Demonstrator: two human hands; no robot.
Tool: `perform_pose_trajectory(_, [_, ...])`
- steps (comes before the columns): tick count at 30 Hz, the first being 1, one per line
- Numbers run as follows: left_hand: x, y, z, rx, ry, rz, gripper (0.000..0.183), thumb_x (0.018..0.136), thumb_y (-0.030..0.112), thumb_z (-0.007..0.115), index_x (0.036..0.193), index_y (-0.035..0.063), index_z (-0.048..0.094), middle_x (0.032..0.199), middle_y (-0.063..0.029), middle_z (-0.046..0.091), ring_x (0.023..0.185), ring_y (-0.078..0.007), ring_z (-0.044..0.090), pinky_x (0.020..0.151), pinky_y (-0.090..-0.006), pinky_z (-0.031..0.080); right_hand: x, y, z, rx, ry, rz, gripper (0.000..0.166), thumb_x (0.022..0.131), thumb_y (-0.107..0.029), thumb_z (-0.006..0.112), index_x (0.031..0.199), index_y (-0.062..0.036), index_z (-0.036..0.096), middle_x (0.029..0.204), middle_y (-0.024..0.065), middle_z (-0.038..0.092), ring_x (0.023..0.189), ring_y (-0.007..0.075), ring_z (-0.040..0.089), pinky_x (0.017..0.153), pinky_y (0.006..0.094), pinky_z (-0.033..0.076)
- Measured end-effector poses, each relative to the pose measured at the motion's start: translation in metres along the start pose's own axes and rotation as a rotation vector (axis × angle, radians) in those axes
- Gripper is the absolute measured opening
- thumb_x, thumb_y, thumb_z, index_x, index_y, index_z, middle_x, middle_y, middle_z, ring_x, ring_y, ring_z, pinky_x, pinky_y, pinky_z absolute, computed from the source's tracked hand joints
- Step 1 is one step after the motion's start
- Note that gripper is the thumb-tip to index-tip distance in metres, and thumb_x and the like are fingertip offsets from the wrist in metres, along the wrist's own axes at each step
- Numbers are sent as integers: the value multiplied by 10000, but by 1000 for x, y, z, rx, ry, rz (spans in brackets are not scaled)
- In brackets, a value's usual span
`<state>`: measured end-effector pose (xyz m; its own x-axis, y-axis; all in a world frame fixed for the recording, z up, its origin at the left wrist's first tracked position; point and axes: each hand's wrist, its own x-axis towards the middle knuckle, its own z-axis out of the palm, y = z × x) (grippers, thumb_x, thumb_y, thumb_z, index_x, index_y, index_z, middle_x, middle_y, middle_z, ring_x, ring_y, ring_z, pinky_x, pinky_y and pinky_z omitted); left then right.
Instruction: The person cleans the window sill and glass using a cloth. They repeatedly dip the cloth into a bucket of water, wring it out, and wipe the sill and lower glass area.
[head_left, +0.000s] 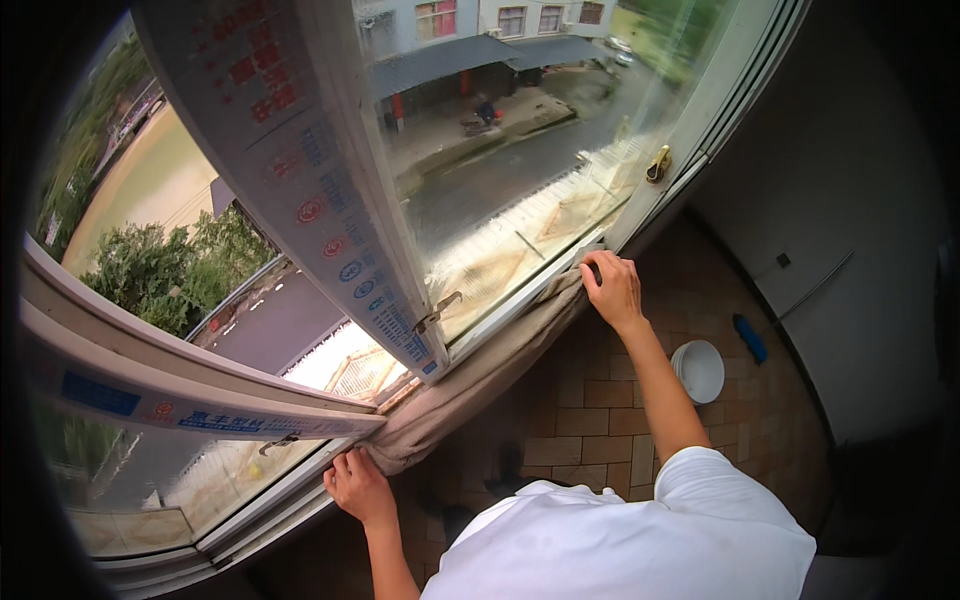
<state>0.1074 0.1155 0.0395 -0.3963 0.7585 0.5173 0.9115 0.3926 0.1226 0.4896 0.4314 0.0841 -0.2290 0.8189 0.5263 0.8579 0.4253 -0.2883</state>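
A long beige cloth (480, 367) lies along the lower track of a sliding window and droops over its inner edge. My right hand (616, 289) grips the cloth's far end beside the window's corner. At the near end, my left hand (361, 484) has its curled fingers on the cloth's edge, against the white window track (277, 517). Between my hands stands the upright frame of a sliding sash (322, 225), with protective film that bears printing. A second sash (202, 416) with similar film is at the left. What lies under the cloth is hidden.
A brass-coloured window latch (658, 165) is on the right frame. Small metal catches (439, 311) stick out from the sashes. On the tiled floor (585, 427) behind my right arm stand a white bucket (701, 371) and a blue-handled tool (750, 339). Outside are a road and buildings.
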Motion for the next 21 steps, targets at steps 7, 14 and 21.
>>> perform_pose_trajectory(7, [-2, -2, 1, 6, -15, -10, 82, 956, 136, 656, 945, 56, 645, 944, -91, 649, 890, -294, 608, 896, -413, 450, -4, 24, 24, -95, -131, -3, 257, 959, -340, 649, 924, -90, 700, 974, 76, 712, 1022, 270, 649, 865, 441, 444])
perform_pose_trajectory(14, [-1, 0, 3, 14, -14, -26, 84, 956, 138, 648, 942, 55, 645, 966, -100, 648, 891, -304, 603, 896, -415, 446, 3, 18, 17, -227, 8, -54, 129, 864, -207, 756, 907, -103, 693, 887, 42, 673, 971, 232, 641, 862, 414, 449])
perform_pose_trajectory(21, [-3, 2, 2, 46, -23, -21, 98, 979, 139, 625, 1010, 49, 649, 978, -109, 651, 914, -306, 624, 893, -417, 455, -16, 14, 2, -16, -91, -223, 220, 950, -296, 682, 1065, -110, 709, 1100, 61, 728, 1100, 251, 657, 949, 393, 443])
